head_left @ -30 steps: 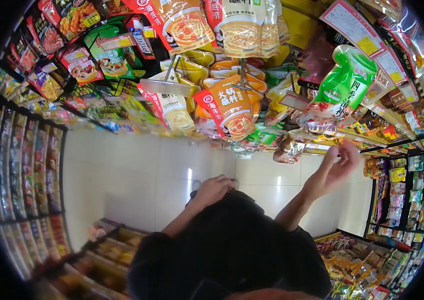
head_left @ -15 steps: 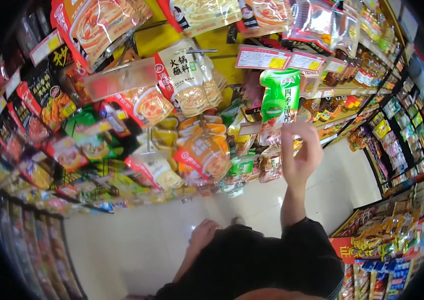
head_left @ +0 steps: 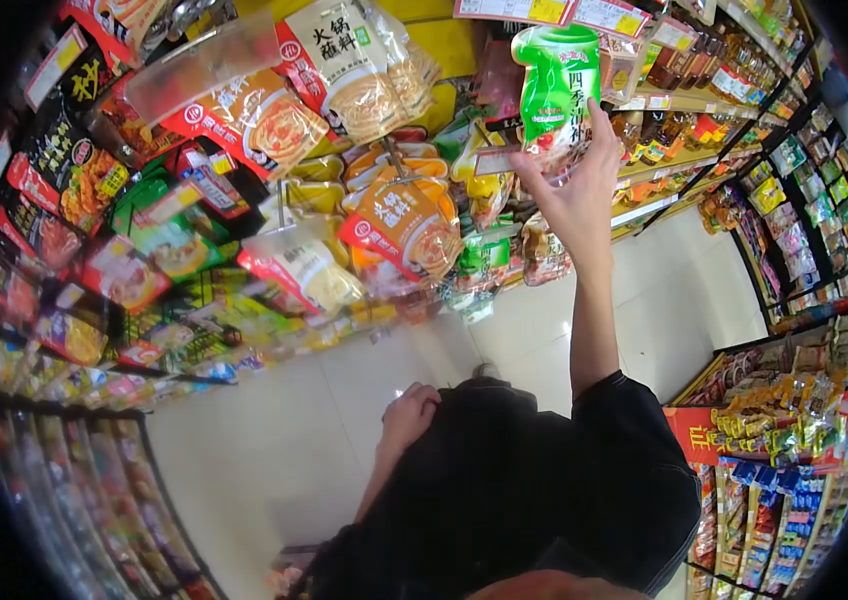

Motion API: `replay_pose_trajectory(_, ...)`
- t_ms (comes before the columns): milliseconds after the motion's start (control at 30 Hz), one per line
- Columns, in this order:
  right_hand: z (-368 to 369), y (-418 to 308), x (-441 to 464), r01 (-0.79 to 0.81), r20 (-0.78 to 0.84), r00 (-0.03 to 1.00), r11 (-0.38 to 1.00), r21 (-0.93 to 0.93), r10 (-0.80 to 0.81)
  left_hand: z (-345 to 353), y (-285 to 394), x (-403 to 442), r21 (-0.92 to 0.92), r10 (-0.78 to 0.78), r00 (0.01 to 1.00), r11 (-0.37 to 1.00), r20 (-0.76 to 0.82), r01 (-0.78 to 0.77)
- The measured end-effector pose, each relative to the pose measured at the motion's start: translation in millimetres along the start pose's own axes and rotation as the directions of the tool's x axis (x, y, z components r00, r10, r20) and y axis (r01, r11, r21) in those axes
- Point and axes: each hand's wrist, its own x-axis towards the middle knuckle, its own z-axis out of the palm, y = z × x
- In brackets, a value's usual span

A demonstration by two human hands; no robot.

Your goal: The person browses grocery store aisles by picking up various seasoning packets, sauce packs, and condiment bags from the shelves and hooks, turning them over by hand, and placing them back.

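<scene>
My right hand (head_left: pixel 579 195) is at a green and white packet (head_left: pixel 559 90) with dark vertical lettering. My thumb lies at its lower left edge and my fingers at its right edge, closed around the lower part. The packet is upright in front of the hanging rack. My left hand (head_left: pixel 410 414) hangs low beside my black clothing, fingers loosely curled, with no object visible in it.
Hotpot dip packets (head_left: pixel 349 80) and orange sauce packets (head_left: pixel 404 220) hang on hooks at the left. Price tags (head_left: pixel 604 15) line the shelf above. Bottles (head_left: pixel 679 65) stand at the right. A snack rack (head_left: pixel 794 400) is at lower right, above the tiled floor (head_left: pixel 274 470).
My right hand has moved up along the green packet, its thumb and fingers now spread around both edges instead of being bunched below. The view has shifted, so the shelves appear higher.
</scene>
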Motion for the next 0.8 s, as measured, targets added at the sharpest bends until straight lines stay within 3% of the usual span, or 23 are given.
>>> replay_pose_trajectory(267, 4.3, 19.5, 7.7, 0.039, 0.013, 0.999, 0.997, 0.067, -0.040, 14.0, 6.5, 3.0, -0.013, -0.029, 1.000, 1.000, -0.006, 0.028)
replay_pose_trajectory(433, -2.1, 31.8, 30.0, -0.100, 0.120, 0.991, 0.929, 0.357, 0.061, 16.7, 19.4, 6.2, -0.063, -0.007, 1.000, 0.998, -0.020, 0.006)
replay_pose_trajectory(600, -3.9, 37.1, 31.8, -0.064, 0.153, 0.988, 0.945, 0.320, 0.015, 25.0, 23.3, 9.8, -0.065, -0.018, 1.000, 0.998, -0.009, 0.017)
replay_pose_trajectory(800, 1.6, 47.2, 33.5, -0.105, 0.146, 0.988, 0.900, 0.424, 0.046, 26.4, 31.3, 13.0, -0.063, -0.035, 0.999, 0.997, -0.028, 0.034)
